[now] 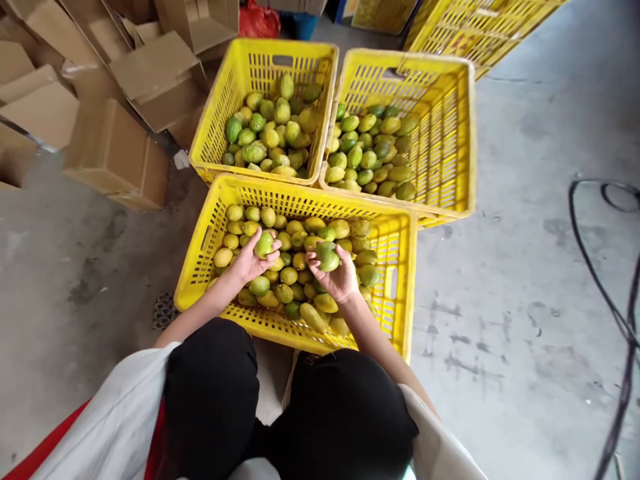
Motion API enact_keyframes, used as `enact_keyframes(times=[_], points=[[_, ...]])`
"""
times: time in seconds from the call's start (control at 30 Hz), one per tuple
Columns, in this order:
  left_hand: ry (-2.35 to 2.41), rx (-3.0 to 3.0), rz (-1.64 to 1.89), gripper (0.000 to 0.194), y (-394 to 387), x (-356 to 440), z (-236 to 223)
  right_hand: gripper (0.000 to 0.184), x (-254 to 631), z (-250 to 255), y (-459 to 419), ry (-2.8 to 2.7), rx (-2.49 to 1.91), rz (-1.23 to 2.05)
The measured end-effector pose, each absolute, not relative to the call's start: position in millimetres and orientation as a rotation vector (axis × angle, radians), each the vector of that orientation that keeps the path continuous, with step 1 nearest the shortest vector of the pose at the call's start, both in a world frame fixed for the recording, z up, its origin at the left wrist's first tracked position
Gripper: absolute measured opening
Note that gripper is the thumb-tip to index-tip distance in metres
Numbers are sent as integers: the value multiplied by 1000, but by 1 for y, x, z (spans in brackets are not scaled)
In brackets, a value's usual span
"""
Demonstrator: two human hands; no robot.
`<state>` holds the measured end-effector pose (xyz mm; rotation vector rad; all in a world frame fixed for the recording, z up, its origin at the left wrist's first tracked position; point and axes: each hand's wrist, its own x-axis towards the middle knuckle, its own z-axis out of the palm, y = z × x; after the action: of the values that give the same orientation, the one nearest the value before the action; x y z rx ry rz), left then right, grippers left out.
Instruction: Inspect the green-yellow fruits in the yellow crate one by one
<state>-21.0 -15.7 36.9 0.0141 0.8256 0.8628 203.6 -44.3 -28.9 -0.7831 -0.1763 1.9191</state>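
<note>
"Lemons (313, 317), yellow and green, lie loose in the front yellow crate (190, 293) before us. What do we have in our hands?"

"One each. Our left hand (255, 259) curls its fingers and thumb around a light green lemon (263, 245), and we hold it above the pile, left of the crate's middle."

"And on the other side?"

"Our right hand (340, 275) is cupped about a darker green lemon (327, 256), thumb and fingers bent against its sides. We have that one over the pile too, apart from the first."

"How firm are those grips?"

"We cannot tell how hard they press. We only see that both hands are closed around their fruit, neither one spread."

"What stands beyond our crate?"

"Two more yellow crates, side by side: a back left crate (285, 44) and a back right crate (470, 147). We see similar fruit in both, gathered toward the left in the right-hand one."

"And farther out?"

"Cardboard boxes (110, 147) crowd the floor on our left, some with their flaps up. A dark cable (625, 383) loops over the grey floor (505, 280) on our right, and our black-clad knees (210, 387) are close against the front crate."
</note>
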Motion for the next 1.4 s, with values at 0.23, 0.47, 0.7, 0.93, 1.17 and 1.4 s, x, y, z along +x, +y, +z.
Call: enact_keyframes(times=[0.23, 0.47, 0.7, 0.93, 1.17, 1.4], points=[[883, 7, 890, 24, -17, -18, 33, 48, 201, -18, -49, -387, -1014, 1925], [980, 130, 761, 14, -17, -32, 41, 41, 210, 15, -48, -403, -979, 1978], [1244, 231, 793, 19, 5, -16, 112, 13, 209, 74, -40, -165, -1181, 1929], [1124, 241, 906, 12, -13, 21, 189, 13, 180, 141, -38, -2, -1126, 1742], [1074, 112, 1104, 23, -28, 13, 183, 22, 145, 152, -43, -1, -1047, 1474], [1014, 169, 1152, 14, -50, 8, 198, 22, 178, 177, -67, -55, -750, 1782]])
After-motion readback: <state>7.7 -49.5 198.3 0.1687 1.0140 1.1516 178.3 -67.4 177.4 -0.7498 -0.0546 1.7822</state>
